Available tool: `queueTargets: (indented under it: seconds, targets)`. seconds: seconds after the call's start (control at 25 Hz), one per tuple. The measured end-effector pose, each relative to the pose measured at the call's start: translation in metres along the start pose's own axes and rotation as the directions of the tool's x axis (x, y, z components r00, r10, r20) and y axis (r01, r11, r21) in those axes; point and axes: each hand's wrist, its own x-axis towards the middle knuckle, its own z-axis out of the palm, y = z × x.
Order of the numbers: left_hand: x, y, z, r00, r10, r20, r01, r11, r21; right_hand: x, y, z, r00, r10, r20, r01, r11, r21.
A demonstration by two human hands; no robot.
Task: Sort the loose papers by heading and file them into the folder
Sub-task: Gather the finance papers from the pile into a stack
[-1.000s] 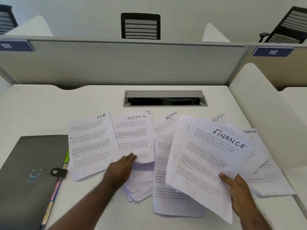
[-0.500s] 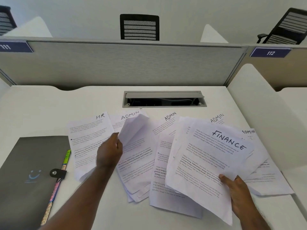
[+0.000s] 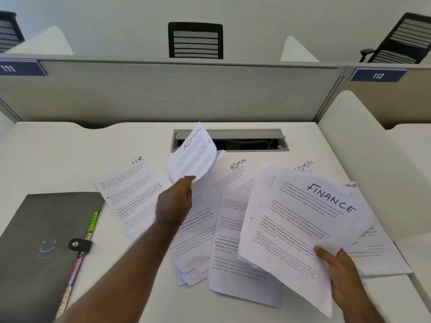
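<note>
— While sorting by heading, lifted one ADMIN sheet (image 3: 193, 153) clear of the spread, toward the desk's (image 3: 70, 145) far edge. Left hand (image 3: 174, 201) pinched its lower corner, fingers curled.

— And the right hand (image 3: 341, 269)?

— Gripped the FINANCE bundle (image 3: 300, 229) (thumb on top) over the near right corner. Folder (image 3: 39, 229) lay closed at the left edge. Probably next: match with the other ADMIN papers (image 3: 235, 173).

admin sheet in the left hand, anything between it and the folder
Nothing solid blocks the way. The left hand holds the ADMIN sheet lifted off the desk; only the flat HR sheet lies between it and the grey folder, whose snap strap looks fastened, so it needs opening.
</note>
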Motion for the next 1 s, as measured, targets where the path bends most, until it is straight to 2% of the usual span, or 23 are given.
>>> queueTargets:
  seconds: [0.24, 0.36, 0.48, 0.56, 0.72, 0.8, 0.92, 1.0]
  targets:
    - [-0.034, 0.040, 0.029, 0.953, 0.237, 0.188, -0.216, 0.968, -0.129, 0.002, -0.014, -0.027, 0.991, -0.072, -0.111, 0.082, 0.993, 0.083]
    - [-0.052, 0.055, 0.045, 0.870, 0.264, 0.417, -0.195, 0.960, -0.201, 0.002, -0.024, -0.041, 0.973, -0.084, -0.213, 0.111, 0.987, 0.118]
    - [-0.064, 0.065, 0.055, 0.789, 0.209, 0.578, -0.113, 0.974, -0.197, 0.002, -0.031, -0.049, 0.962, -0.097, -0.256, 0.142, 0.976, 0.165]
    - [-0.063, 0.066, 0.056, 0.773, 0.149, 0.617, 0.007, 0.970, -0.242, 0.002, -0.033, -0.051, 0.958, -0.104, -0.268, 0.152, 0.974, 0.168]
    - [-0.041, 0.062, 0.043, 0.723, 0.050, 0.689, 0.268, 0.899, -0.346, 0.003, -0.028, -0.049, 0.958, -0.116, -0.263, 0.164, 0.973, 0.166]
    - [-0.024, 0.061, 0.028, 0.779, 0.008, 0.626, 0.277, 0.892, -0.356, 0.003, -0.026, -0.045, 0.960, -0.110, -0.258, 0.156, 0.973, 0.167]
    - [0.010, 0.053, -0.005, 0.934, -0.073, 0.350, 0.222, 0.886, -0.407, 0.003, -0.025, -0.036, 0.969, -0.115, -0.221, 0.149, 0.978, 0.147]
    - [0.034, 0.043, -0.032, 0.981, -0.122, 0.148, 0.176, 0.882, -0.437, 0.003, -0.024, -0.029, 0.973, -0.126, -0.193, 0.151, 0.981, 0.120]
